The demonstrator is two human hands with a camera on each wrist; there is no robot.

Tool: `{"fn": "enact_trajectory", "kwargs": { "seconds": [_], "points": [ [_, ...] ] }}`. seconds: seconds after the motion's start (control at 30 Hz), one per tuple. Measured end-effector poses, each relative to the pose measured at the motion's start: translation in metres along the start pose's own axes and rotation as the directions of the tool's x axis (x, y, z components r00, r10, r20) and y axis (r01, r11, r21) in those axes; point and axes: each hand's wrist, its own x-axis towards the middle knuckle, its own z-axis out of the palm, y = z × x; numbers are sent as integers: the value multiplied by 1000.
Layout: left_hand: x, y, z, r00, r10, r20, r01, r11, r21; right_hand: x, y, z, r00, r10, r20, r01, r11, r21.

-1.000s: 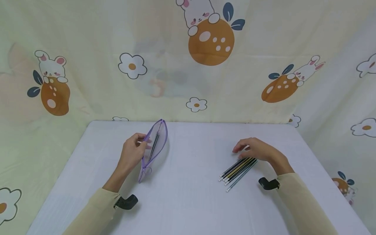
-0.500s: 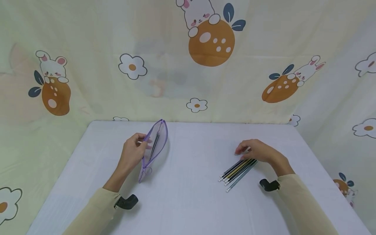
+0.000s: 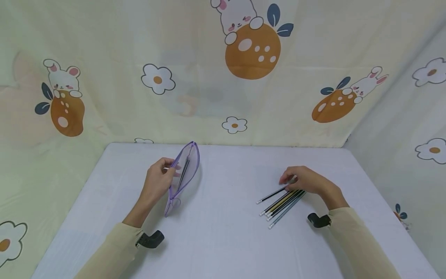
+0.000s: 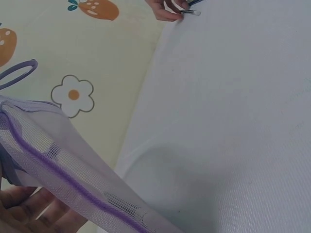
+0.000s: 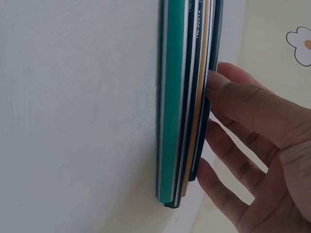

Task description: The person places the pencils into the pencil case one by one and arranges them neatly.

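Observation:
My left hand [image 3: 158, 178] grips the near side of a mesh pencil pouch [image 3: 191, 170] with purple edging, its mouth spread wide. Dark pencils [image 3: 183, 174] stand slanted inside it. In the left wrist view, fingers [image 4: 36, 208] lie behind the pouch's mesh [image 4: 97, 189]. On the right, my right hand [image 3: 308, 180] pinches one dark pencil [image 3: 271, 196] between thumb and fingers, its white end pointing left. Beside it lies a bundle of several pencils [image 3: 283, 203]. A green pencil [image 5: 172, 97] and a yellow one [image 5: 197, 107] show in the right wrist view.
Both hands work over a white table [image 3: 223, 232]. Behind it hangs a pale curtain [image 3: 195, 104] printed with rabbits, oranges and flowers. Table surface lies between the pouch and the pencils.
One dark pencil has come away from the bundle, its white end now farther left, with my right hand holding it. The right hand shifted slightly right. My left hand and the pouch stayed put.

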Motion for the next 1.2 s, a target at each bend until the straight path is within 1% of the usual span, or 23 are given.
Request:
{"fn": "enact_trajectory", "kwargs": {
  "seconds": [0.1, 0.4, 0.67, 0.9, 1.1, 1.2],
  "points": [
    [0, -1, -1, 1000, 0, 0, 0, 1000, -2, 2, 0, 1, 1000, -1, -3, 1, 1000, -16],
    [0, -2, -1, 1000, -5, 0, 5, 1000, -4, 6, 3, -1, 999, -27, -26, 24, 992, -127],
    [1, -2, 0, 1000, -12, 0, 12, 1000, -18, 9, 4, -1, 998, -47, -40, 40, 986, -160],
    [1, -3, 0, 1000, -12, 1, 12, 1000, -18, 11, 4, -1, 999, -46, -4, 45, 985, -169],
    [1, -4, -1, 1000, -12, 0, 12, 1000, -13, 17, 4, -1, 996, -81, 40, 88, 965, -247],
    [1, -4, -1, 1000, -14, 4, 14, 1000, -22, 19, 3, -1, 995, -79, 54, 91, 960, -264]
  ]
}}
